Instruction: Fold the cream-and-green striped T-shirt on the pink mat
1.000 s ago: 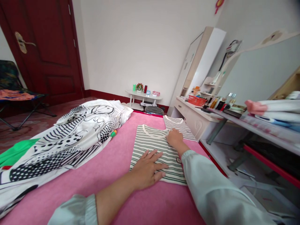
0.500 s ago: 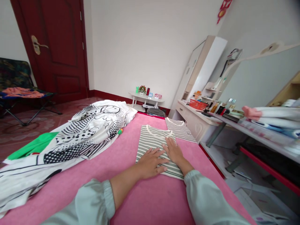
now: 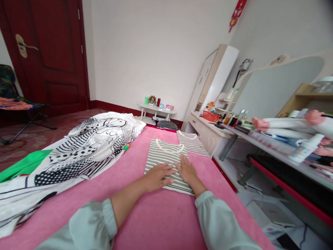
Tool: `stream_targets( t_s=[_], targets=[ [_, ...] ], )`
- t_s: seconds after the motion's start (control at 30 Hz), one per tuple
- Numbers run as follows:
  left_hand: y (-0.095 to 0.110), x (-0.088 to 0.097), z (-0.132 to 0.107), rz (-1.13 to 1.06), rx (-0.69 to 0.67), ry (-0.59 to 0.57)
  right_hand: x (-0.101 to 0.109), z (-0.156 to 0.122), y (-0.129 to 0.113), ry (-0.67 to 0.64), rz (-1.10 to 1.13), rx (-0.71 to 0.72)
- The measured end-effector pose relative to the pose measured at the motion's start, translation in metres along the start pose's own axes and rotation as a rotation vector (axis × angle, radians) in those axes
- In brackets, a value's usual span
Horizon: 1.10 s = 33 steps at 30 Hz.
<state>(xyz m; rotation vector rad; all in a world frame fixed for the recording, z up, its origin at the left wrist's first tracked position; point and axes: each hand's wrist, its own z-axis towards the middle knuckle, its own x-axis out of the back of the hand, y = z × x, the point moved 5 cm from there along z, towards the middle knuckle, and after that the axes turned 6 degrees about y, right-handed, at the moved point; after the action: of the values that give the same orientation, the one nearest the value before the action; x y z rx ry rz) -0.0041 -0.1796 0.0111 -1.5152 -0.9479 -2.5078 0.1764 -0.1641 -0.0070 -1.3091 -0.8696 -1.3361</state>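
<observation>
A folded green-and-white striped shirt (image 3: 163,155) lies on the pink bed cover (image 3: 161,222). My left hand (image 3: 156,176) rests flat on its lower left part, fingers spread. Beside it, my right hand (image 3: 187,171) lies flat on the shirt's lower right part, fingers stretched toward the collar. The two hands almost touch. A second folded striped shirt (image 3: 191,142) sits just behind, at the bed's right edge.
A white sheet with black cartoon print (image 3: 78,152) and a green cloth (image 3: 23,166) cover the bed's left side. A white dresser (image 3: 205,130) with bottles and a red basket stands right. Shelves (image 3: 286,152), a small white table (image 3: 156,109), a dark red door (image 3: 52,55) and a folding chair (image 3: 15,104) surround the bed.
My right hand slid back from the shirt's collar to its lower part, beside my left hand. The view shifted slightly.
</observation>
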Motion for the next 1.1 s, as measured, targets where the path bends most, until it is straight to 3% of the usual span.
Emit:
stream_targets(
  t_s=[0.2,0.3,0.4,0.5,0.63,0.73,0.9,1.1],
  targets=[
    [-0.041,0.008,-0.006,0.205,0.224,0.052,0.001,0.000,0.017,0.046,0.020,-0.142],
    [-0.045,0.010,-0.007,0.296,0.309,0.075,0.008,-0.006,0.014,0.134,0.019,-0.148],
    [-0.034,0.019,0.000,0.396,0.336,0.140,0.016,-0.011,-0.001,0.238,0.019,0.057],
    [-0.023,0.034,0.018,0.531,0.344,0.184,0.013,-0.013,-0.015,0.153,0.042,0.275],
    [-0.020,0.043,0.061,0.522,0.187,0.266,0.008,-0.011,-0.015,0.115,0.063,0.282],
    [-0.030,0.034,0.099,0.411,0.105,0.305,0.009,-0.010,-0.013,0.123,0.090,0.283],
    [-0.054,0.005,0.152,0.329,0.097,0.245,0.011,-0.009,-0.009,0.141,0.189,0.244],
    [-0.072,-0.018,0.175,0.310,0.090,0.114,0.009,-0.007,-0.007,0.154,0.241,0.205]
  ],
)
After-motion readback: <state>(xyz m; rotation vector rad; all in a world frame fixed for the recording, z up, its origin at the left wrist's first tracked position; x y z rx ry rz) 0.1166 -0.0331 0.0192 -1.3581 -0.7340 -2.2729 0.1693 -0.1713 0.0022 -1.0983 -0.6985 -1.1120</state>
